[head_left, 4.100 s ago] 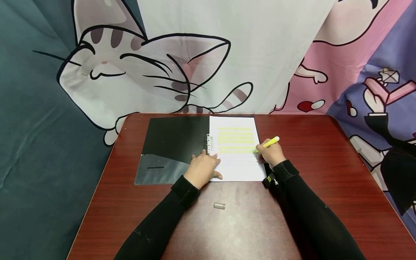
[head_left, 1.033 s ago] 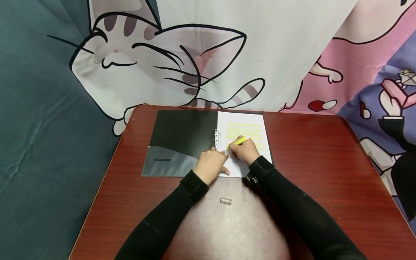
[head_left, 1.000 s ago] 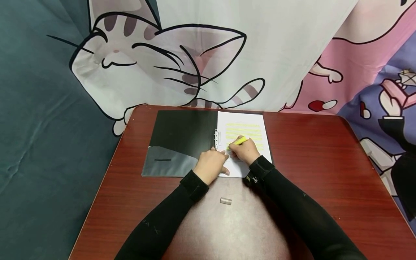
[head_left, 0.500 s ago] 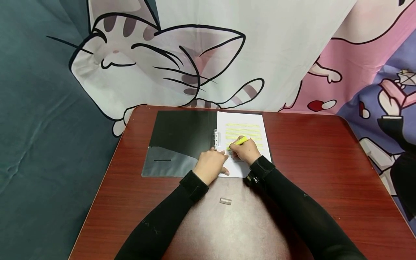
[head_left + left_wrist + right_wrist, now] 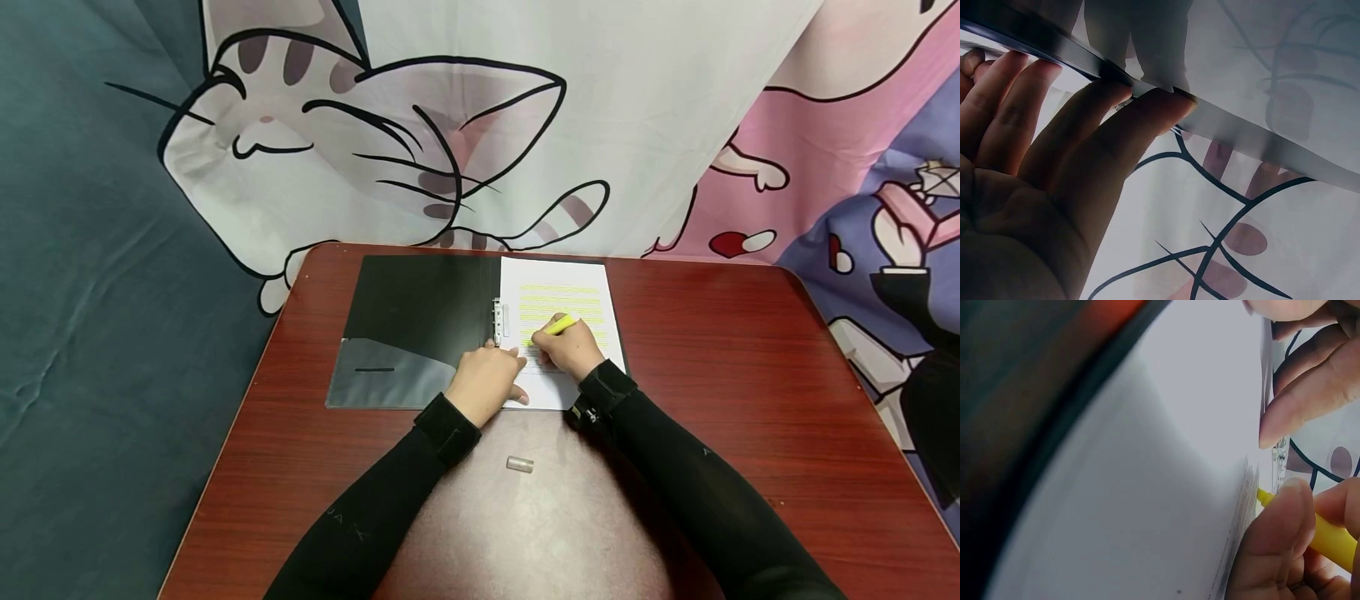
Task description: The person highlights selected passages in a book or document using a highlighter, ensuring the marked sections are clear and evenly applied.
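Observation:
A yellow highlighter (image 5: 561, 324) is pinched in my right hand (image 5: 572, 348), its tip low on the marked lines of a white printed page (image 5: 555, 273). Several yellow lines run across the page above the tip. The right wrist view shows thumb and fingers around the highlighter (image 5: 1335, 540), tip at the paper. My left hand (image 5: 483, 382) rests with extended fingers over the spine and the page's lower left. In the left wrist view, the left hand's fingertips (image 5: 1175, 106) touch the folder's surface. The page lies in an open black folder (image 5: 423, 296) with a metal clip (image 5: 497, 321).
A small greyish cylindrical cap (image 5: 520, 464) lies on the reddish-brown table (image 5: 720, 358), in front of the folder. The folder's left side has a grey pocket (image 5: 386, 379). A printed curtain (image 5: 480, 125) hangs behind the table's far edge.
About four seconds ago the highlighter was at the page's right edge; it then moved to the left side. Over the last second it has slid slightly right. The left hand stays put.

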Motion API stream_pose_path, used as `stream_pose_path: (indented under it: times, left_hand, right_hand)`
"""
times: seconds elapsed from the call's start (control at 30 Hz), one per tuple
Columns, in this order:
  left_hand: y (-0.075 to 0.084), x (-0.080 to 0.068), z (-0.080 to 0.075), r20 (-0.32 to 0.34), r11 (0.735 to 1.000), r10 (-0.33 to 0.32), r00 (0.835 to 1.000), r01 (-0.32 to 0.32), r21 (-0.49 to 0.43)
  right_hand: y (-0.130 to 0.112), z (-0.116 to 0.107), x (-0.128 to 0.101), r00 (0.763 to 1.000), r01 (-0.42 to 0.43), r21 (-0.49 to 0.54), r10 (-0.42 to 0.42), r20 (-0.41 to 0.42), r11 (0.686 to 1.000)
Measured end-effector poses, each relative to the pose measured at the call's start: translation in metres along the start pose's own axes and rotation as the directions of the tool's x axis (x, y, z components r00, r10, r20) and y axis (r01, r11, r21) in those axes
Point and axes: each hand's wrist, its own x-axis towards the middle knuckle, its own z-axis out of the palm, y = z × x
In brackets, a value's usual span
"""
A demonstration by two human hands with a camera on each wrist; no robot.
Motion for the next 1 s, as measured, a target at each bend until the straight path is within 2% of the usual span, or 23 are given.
stream_pose_path:
  times: [0.27,0.5,0.8,1.0]
  left_hand:
    - [0.0008,-0.0002,-0.0010,0.000,1.000,-0.003,1.000,0.003,0.001]
    - [0.0008,-0.0004,-0.0009,-0.005,1.000,0.000,1.000,0.000,0.008]
    - [0.0004,-0.0004,-0.0026,0.014,1.000,-0.004,1.000,0.004,-0.010]
    - [0.0005,-0.0008,-0.0016,0.005,1.000,0.002,1.000,-0.002,0.005]
  right_hand:
    - [0.0010,-0.0006,0.0004,1.000,-0.003,-0.006,0.003,-0.007,1.000]
    - [0.0032,-0.0018,0.0003,1.000,-0.028,0.042,0.028,-0.001,0.999]
    - [0.0061,-0.0035,0.0031,1.000,-0.027,0.022,0.027,-0.004,0.999]
    - [0.0069,-0.0048,0.0033,1.000,-0.026,0.012,0.026,-0.004,1.000]
